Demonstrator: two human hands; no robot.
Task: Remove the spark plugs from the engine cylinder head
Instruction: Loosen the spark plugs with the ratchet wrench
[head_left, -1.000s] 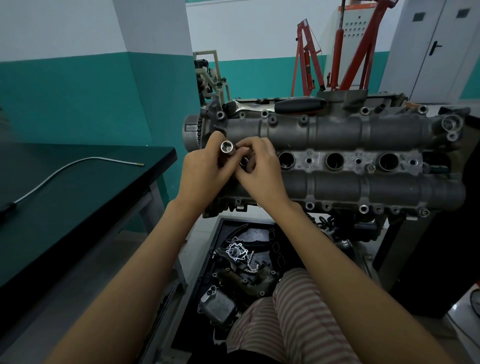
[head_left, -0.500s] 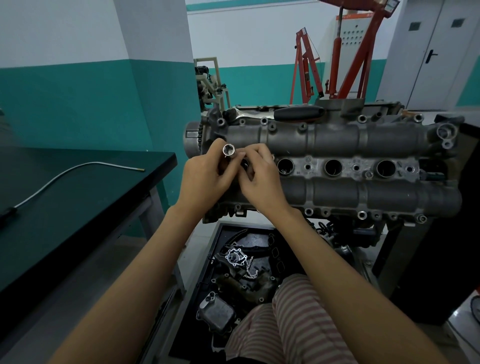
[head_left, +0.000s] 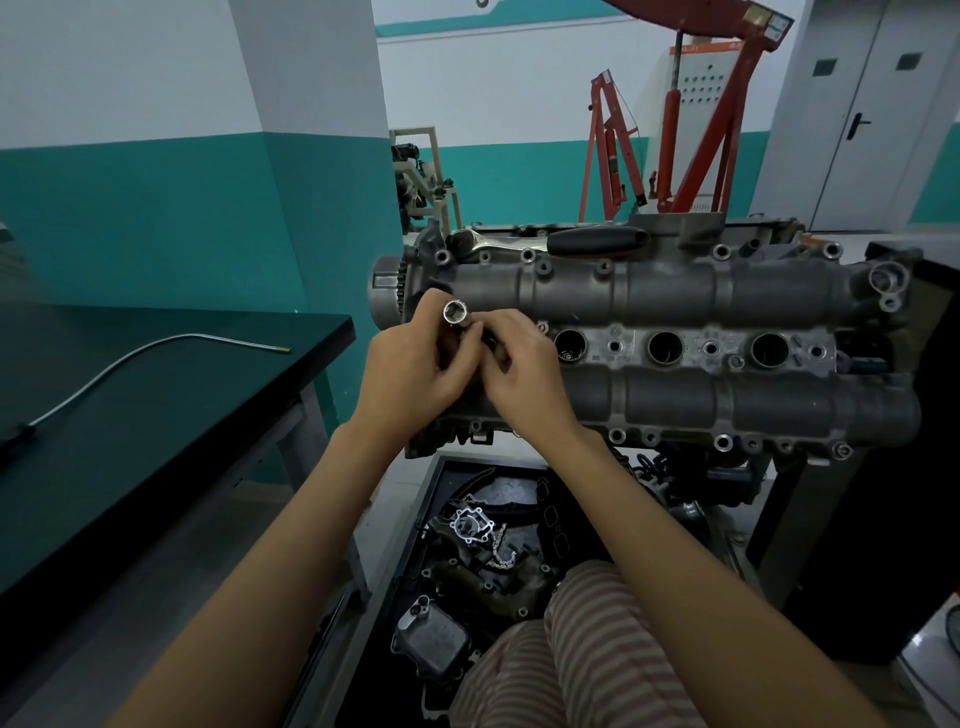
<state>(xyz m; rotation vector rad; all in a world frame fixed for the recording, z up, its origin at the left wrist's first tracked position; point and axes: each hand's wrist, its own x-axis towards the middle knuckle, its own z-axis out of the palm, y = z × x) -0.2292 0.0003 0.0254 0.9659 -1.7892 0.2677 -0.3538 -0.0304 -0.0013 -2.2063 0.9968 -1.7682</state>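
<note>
The engine cylinder head (head_left: 675, 332) stood on a stand at the centre of the view, its long axis running from 9 o'clock to 3 o'clock. Three open spark plug wells (head_left: 665, 347) showed in a row along the middle rail; the well at the 9 o'clock end was hidden behind the hands, and no spark plug could be seen in any well.

The left hand (head_left: 410, 371) held a chrome socket (head_left: 456, 313) upright over that end of the head, fingers and thumb curled round its body, the hexagonal mouth facing the camera. The right hand (head_left: 519, 371) lay just beside the left, touching it, with thumb and forefinger pinched at the lower part of the socket. What the right grip closed on was hidden between the fingers and could not be told.

A ratchet handle (head_left: 597, 240) with a black grip lay on the far edge of the head, at 12 o'clock from the hands.

At 9 o'clock, a dark bench (head_left: 156, 415) carried a thin flexible metal rod (head_left: 156, 347). At 6 o'clock, below the head, a black tray (head_left: 431, 478) held loose engine parts, and a striped trouser leg (head_left: 587, 649) showed in front of it. Red engine hoists (head_left: 691, 140) stood against the far wall.
</note>
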